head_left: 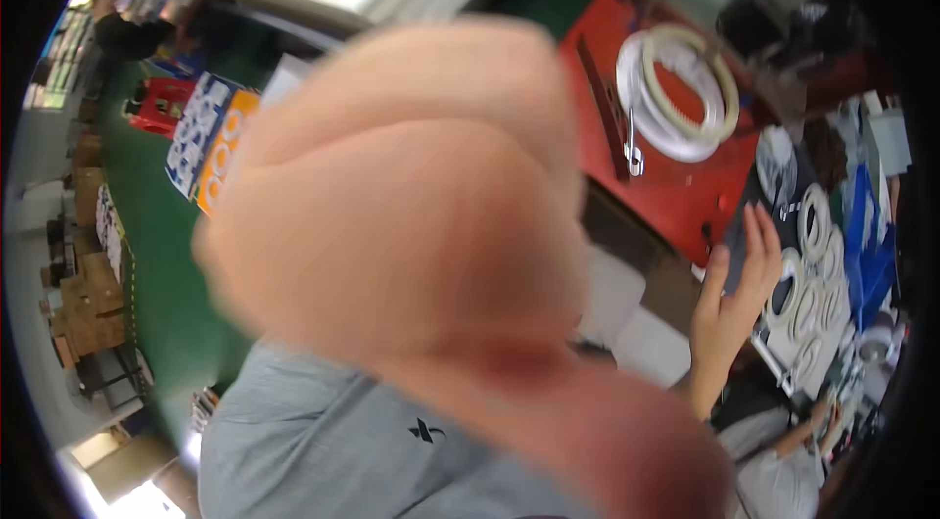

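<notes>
Very close to the view, my left hand (411,245) fills the middle as a large blurred shape. Its fingers cannot be made out, and it hides much of the scene behind it. My right hand (734,294) is raised at the right, fingers stretched and apart, with nothing seen in it. Nearest to that hand are several pale flat rings (808,308) on a worktable and the corner of a red table (676,201). Large white and cream rings (676,149) lie overlapping on the red table, a slim metal tool (634,159) beside them.
Grey fabric (323,431) shows below my left hand. A co-worker in a light top (783,485) is at the lower right; another person (132,34) is far left. Blue-and-white and orange panels (220,142) stand over the green floor (176,313). Cardboard boxes (93,299) line the left.
</notes>
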A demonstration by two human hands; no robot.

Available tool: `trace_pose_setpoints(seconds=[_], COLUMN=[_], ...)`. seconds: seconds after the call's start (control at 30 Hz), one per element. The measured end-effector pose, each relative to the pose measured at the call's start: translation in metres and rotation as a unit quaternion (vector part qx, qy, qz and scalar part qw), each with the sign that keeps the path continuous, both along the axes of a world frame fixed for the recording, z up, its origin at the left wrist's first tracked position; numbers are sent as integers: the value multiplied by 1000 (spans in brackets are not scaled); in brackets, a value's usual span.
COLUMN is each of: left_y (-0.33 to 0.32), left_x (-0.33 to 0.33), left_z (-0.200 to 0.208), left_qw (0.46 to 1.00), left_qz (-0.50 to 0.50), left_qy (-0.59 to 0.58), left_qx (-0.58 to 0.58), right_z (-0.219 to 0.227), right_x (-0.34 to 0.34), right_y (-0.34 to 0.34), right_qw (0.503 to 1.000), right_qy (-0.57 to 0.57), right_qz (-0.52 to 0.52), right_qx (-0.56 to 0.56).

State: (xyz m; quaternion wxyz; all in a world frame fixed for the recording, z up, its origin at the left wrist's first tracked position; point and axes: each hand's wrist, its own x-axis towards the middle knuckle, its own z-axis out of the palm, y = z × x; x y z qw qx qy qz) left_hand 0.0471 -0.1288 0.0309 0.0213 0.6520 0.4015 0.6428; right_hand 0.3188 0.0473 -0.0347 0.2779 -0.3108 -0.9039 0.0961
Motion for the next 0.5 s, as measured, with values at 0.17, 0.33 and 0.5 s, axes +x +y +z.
trace_pose_setpoints(seconds=[0.17, 0.33, 0.5], left_y=[0, -5, -11], left_x=[19, 11, 0], left_z=[-19, -24, -23], left_qw=[996, 994, 993], left_qz=[-41, -58, -48], left_qy=[-61, -64, -60], left_qx=[-46, -69, -84], right_z=[7, -5, -9], right_x=[0, -3, 3], right_y=[-27, -42, -48], right_qw=[990, 982, 979], right_qy=[133, 166, 166], right_qz=[16, 46, 31], right_qx=[-32, -79, -110])
